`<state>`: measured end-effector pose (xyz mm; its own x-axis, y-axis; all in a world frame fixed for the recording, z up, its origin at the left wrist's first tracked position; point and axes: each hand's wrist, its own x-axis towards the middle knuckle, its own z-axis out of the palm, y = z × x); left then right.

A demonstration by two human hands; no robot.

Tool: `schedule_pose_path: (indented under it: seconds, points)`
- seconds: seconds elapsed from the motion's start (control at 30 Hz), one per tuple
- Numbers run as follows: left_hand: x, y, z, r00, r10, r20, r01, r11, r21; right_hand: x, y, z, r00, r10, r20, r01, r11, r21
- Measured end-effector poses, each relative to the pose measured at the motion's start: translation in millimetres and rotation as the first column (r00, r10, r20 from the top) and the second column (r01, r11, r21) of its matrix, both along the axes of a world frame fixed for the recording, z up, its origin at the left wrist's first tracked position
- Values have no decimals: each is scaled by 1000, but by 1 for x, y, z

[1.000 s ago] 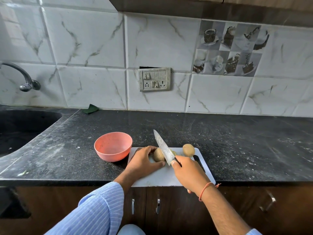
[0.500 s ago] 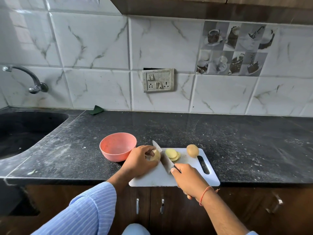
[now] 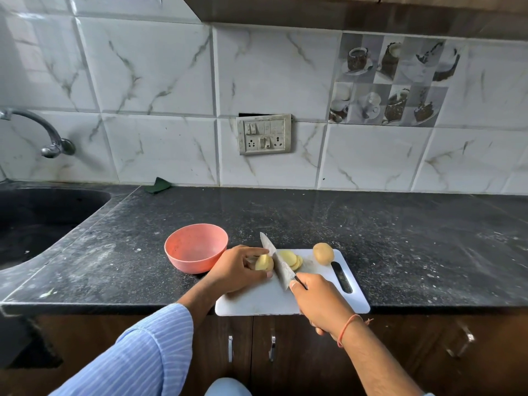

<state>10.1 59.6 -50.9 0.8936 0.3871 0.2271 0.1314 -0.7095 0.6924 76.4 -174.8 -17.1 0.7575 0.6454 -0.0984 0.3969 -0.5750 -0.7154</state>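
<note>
- Nearest us, our right hand (image 3: 320, 301) is wrapped round the handle of the steel-bladed kitchen knife (image 3: 278, 262), forefinger up by the heel of the blade. The handle itself is hidden in the fist.
- The white plastic chopping board (image 3: 257, 304) lies at the front edge of the dark speckled stone bench (image 3: 400, 252). We judge it light and liable to skid on polished stone under a hard push.
- Our left hand (image 3: 237, 270) curls over the cut, pale yellow potato piece (image 3: 264, 262) and pins it to the board, with the blade right against its cut face.
- We expect the piece to be firm and dense, with a wet, slippery cut face and a rounded skin side that wants to roll. The best hold is on the skin side, fingertips tucked back from the edge, pressing down.
- Just beyond the blade, thin round potato slices (image 3: 291, 258) lie overlapped. We judge them light, brittle and apt to stick to the steel.
- A whole tan potato (image 3: 323, 253) sits at the board's far corner, near the handle slot.
- Left of the board stands a salmon-pink round plastic bowl (image 3: 188, 264).
</note>
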Motion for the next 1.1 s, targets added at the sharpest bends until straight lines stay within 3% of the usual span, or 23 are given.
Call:
schedule_pose_path:
  seconds: [0.17, 0.43, 0.7, 1.0, 1.1]
  points:
    - [-1, -9, -13, 994, 29, 107, -20, 996, -82, 1, -3, 2, 1000, -12, -13, 12, 1000, 24]
    - [-10, -12, -11, 993, -18, 117, 3, 991, 133, 0, -1, 2, 1000, 6, -22, -5, 1000, 28]
    - [-6, -15, -11, 987, 32, 160, -19, 996, -85, 0, 4, 10, 1000, 10, 26, -11, 1000, 19]
    - [-9, -11, -11, 976, 7, 219, 17, 994, -108, -5, 2, 8, 999, 4, 38, -2, 999, -36]
    - [-8, -10, -13, 972, 39, 233, -6, 990, -139, -6, 4, 13, 992, -27, 120, 34, 998, -61]
